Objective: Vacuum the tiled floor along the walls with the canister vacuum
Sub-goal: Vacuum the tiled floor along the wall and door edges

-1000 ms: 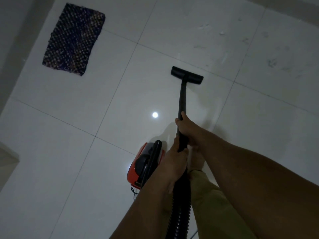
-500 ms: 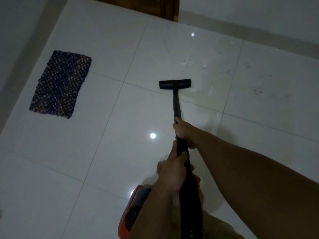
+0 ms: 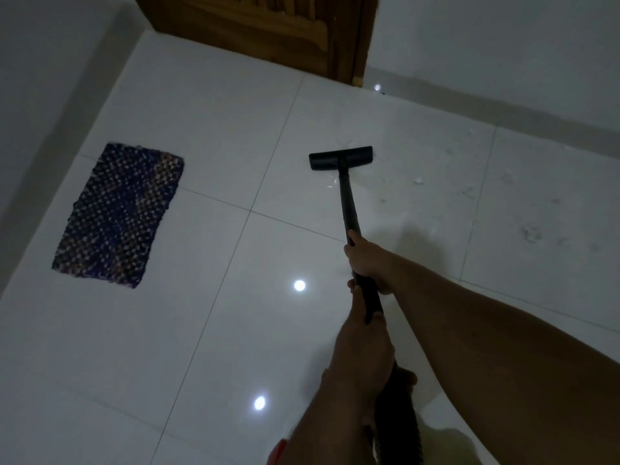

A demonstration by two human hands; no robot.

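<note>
The black vacuum wand runs from my hands out to its flat floor nozzle, which rests on the glossy white tiled floor. My right hand grips the wand higher up; my left hand grips it just below, where the ribbed black hose begins. Only a red sliver of the canister shows at the bottom edge, behind my left forearm. Dusty smudges mark the tiles to the right of the nozzle.
A dark woven mat lies on the floor near the left wall. A brown wooden door stands at the far end, beside a white wall with a grey skirting strip. My foot shows under the hose.
The view has tilted up, bringing the door and far wall in. The nozzle has been pushed farther forward toward the far wall, and the red canister has dropped almost out of view.
</note>
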